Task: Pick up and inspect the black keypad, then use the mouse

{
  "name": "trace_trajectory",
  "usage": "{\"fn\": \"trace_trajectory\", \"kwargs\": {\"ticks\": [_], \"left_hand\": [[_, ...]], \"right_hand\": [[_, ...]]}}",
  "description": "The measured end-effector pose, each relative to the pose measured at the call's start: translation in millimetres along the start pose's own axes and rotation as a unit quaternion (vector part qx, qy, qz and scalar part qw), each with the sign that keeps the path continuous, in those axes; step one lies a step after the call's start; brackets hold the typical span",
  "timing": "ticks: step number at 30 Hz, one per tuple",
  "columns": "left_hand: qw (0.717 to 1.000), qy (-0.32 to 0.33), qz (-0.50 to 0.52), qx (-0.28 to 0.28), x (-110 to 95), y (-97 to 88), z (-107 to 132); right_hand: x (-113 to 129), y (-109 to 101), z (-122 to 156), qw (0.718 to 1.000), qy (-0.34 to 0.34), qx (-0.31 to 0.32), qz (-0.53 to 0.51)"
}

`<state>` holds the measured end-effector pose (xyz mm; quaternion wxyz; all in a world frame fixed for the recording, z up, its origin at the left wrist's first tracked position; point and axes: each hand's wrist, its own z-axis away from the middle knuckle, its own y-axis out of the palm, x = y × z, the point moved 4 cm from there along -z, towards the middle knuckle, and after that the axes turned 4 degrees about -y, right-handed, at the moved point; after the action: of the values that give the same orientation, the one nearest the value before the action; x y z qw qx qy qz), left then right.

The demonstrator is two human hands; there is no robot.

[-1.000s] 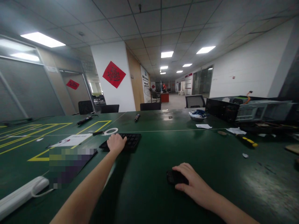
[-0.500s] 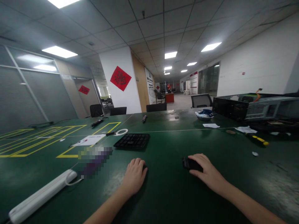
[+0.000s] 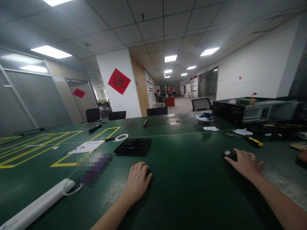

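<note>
The left hand (image 3: 137, 180) is on the surface (image 3: 182, 191), with a small thing (image 3: 148, 172) by its thumb. Behind it lies the tray (image 3: 133, 146). The ring (image 3: 122, 137) is at the tray's back left, and the paper (image 3: 87, 146) is left of the tray. Far right, the right hand (image 3: 247, 163) has a block (image 3: 229, 155). Behind that hand is the screwdriver (image 3: 254, 141), in front of the computer case (image 3: 229, 111). The bowl (image 3: 204, 120) is left of the case.

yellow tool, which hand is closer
Right. The right hand is just on the near side of the yellow tool; the left hand is well off to its left.
</note>
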<state>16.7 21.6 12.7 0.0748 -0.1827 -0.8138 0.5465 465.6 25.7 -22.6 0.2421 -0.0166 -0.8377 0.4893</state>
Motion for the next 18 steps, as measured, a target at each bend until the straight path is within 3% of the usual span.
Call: {"fn": "trace_trajectory", "kwargs": {"ticks": [6, 10, 12, 14, 16, 18], "left_hand": [[0.998, 0.037, -0.025, -0.049, -4, -4.1, 2], [0.995, 0.087, -0.025, -0.040, -14, -12.2, 3], [0.993, 0.108, -0.028, -0.029, -19, -15.0, 5], [0.991, 0.128, -0.029, -0.022, -22, -16.6, 7], [0.989, 0.142, -0.029, -0.017, -23, -16.9, 9], [0.989, 0.142, -0.032, -0.013, -23, -15.9, 11]], "right_hand": [[-13, -29, 5, 0.976, 0.070, -0.206, -0.024], [-21, -32, 10, 0.975, 0.120, -0.188, -0.001], [-6, -32, 14, 0.985, 0.039, -0.165, 0.026], [19, -32, 21, 0.980, -0.111, -0.147, 0.076], [42, -32, 31, 0.948, -0.253, -0.141, 0.130], [53, -33, 38, 0.924, -0.314, -0.150, 0.158]]}}
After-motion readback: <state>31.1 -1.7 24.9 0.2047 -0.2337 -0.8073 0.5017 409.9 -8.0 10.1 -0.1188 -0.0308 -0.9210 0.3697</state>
